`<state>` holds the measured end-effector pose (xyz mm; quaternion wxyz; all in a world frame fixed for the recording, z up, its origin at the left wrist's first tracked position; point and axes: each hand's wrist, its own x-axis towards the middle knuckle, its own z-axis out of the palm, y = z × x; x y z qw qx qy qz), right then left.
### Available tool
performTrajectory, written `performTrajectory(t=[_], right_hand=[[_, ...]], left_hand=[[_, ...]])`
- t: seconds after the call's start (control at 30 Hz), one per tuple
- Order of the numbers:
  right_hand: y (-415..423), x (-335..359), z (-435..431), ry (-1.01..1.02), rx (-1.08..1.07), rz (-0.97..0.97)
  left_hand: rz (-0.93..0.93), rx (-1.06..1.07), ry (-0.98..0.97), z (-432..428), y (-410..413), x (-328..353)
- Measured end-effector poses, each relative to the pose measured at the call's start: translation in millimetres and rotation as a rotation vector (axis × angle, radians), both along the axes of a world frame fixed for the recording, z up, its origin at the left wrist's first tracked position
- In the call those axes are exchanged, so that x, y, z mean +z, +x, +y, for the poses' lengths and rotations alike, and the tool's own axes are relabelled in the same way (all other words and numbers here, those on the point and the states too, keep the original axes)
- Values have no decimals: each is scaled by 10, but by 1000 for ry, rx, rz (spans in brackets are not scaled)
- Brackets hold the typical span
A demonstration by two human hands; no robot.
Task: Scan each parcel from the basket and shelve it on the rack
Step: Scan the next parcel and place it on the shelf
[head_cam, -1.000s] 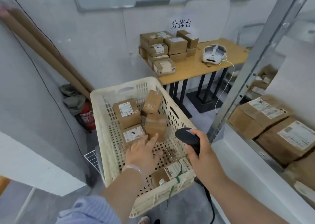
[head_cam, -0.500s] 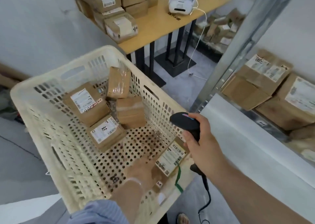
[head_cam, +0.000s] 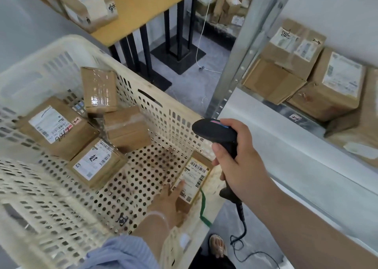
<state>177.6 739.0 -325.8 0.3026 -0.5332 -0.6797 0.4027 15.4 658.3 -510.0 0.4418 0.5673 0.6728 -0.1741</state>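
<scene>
A cream perforated basket [head_cam: 61, 50] holds several brown cardboard parcels. Down in its near right corner, my left hand [head_cam: 170, 200] touches a small parcel [head_cam: 197, 172] that leans against the wall with its barcode label facing up; whether the fingers grip the parcel is hidden. My right hand [head_cam: 239, 158] grips a black corded barcode scanner [head_cam: 214, 130] just above the basket's right rim, its head pointing left over the basket. Three labelled or taped parcels [head_cam: 55, 125] [head_cam: 96, 162] [head_cam: 124, 127] lie at the basket's far left, and another [head_cam: 99, 88] leans upright behind them.
The metal rack upright [head_cam: 239, 56] stands right of the basket, and its shelf carries several labelled boxes [head_cam: 335, 84]. A wooden table [head_cam: 147, 9] with more parcels stands behind the basket. The scanner cable [head_cam: 241, 225] hangs to the floor near a sandalled foot [head_cam: 217, 248].
My left hand moved from the middle of the basket down to the parcel in the near right corner. The view tilted down and closer. The scanner stayed by the right rim.
</scene>
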Motion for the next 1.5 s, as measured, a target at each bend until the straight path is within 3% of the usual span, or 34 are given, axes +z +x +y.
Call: performTrajectory(t=[0.2,0.4,0.7,0.93,1.1,1.23,1.5], right_hand=[[-28,-10,-33,0,-9,1],[-55,84,-78,-23,-34,30],[-30,122,-231,-40,-60,48],[35,41,-348,-57,-82,43],[138,59,-452,-71,-104,30],[260,70,-545,-62,-108,34],[422,-71,-746,-55,-116,58]], left_hand=[[-67,46,43,8,-75,-96],[15,79,89,56,-196,39],[-47,376,97,1,-259,-66],[-15,322,62,12,-143,-112],[59,335,158,-43,-193,-52],[25,389,65,-66,-117,-41],[79,405,158,-136,-52,-84]])
